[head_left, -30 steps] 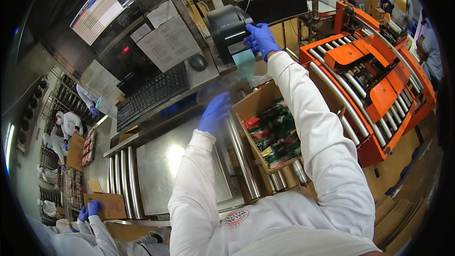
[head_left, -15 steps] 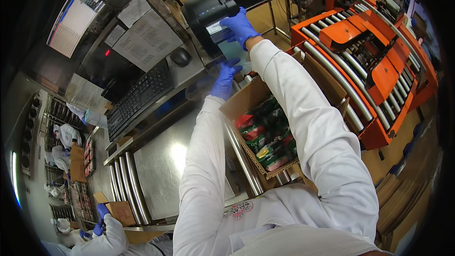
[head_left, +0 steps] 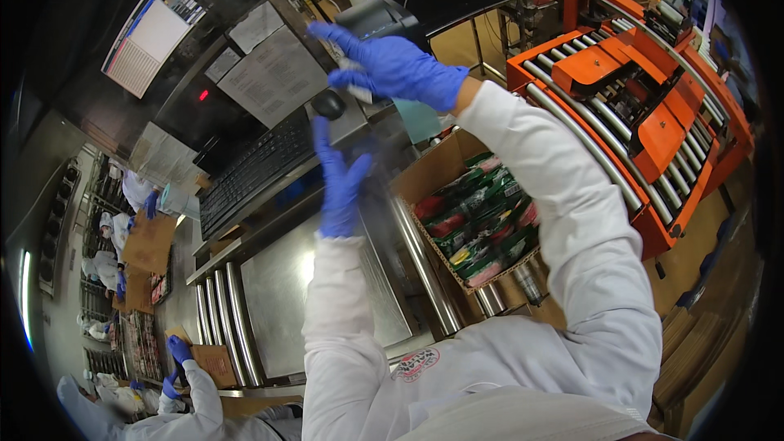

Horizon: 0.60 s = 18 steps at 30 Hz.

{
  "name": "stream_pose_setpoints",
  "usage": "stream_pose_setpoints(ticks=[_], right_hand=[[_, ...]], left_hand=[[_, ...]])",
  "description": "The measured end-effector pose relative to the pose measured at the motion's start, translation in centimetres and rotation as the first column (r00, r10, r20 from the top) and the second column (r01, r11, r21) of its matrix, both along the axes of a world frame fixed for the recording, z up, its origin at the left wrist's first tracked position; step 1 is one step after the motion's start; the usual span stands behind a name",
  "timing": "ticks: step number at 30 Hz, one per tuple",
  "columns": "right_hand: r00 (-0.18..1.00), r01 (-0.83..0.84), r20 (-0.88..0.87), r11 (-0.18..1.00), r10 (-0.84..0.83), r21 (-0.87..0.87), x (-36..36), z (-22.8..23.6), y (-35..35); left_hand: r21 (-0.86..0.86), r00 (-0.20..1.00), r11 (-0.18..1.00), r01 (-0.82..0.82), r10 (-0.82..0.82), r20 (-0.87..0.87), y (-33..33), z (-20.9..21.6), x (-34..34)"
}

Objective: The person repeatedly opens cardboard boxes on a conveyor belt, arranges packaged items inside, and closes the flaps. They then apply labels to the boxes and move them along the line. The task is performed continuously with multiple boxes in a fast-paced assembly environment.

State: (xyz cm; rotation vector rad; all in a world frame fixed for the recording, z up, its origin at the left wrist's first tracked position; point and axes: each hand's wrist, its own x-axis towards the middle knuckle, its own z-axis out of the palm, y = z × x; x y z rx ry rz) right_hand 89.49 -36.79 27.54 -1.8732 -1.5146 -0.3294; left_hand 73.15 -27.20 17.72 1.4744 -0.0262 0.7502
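Label, thin, light and floppy, likely sticky, sits pinched at its edge by the right hand; left hand below stays spread, empty.

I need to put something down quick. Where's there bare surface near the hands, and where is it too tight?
The flat steel plate is bare, bordered by rollers on its left and rollers beside the open carton on its right. The carton is packed with red and green packs. The shelf above is crowded: keyboard, mouse, and black printer where the right hand and left hand meet.
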Motion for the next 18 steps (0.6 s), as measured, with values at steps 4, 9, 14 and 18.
stream_pose_setpoints(ticks=[4, 9, 14, 18], right_hand=[[0.863, -0.323, 0.424, 0.945, 0.275, 0.046, -8.2, 1.7, -5.7], [0.960, -0.105, 0.281, 0.927, 0.000, 0.359, -14.3, 0.7, -8.7], [0.812, -0.185, -0.272, 0.670, 0.516, 0.719, -14.0, -3.9, -13.0], [0.387, -0.211, -0.667, 0.765, 0.637, 0.608, -16.9, -5.1, -16.0]], left_hand=[[0.662, 0.970, 0.713, -0.230, 0.110, 0.218, -1.3, 6.1, -4.3], [0.683, 0.959, 0.681, -0.264, 0.111, 0.261, -4.9, 8.4, -8.1], [0.152, 0.980, 0.988, -0.001, -0.030, 0.198, -10.6, 7.8, -10.1], [0.087, 0.932, 0.972, 0.220, -0.236, 0.275, -13.4, 6.1, -10.0]])
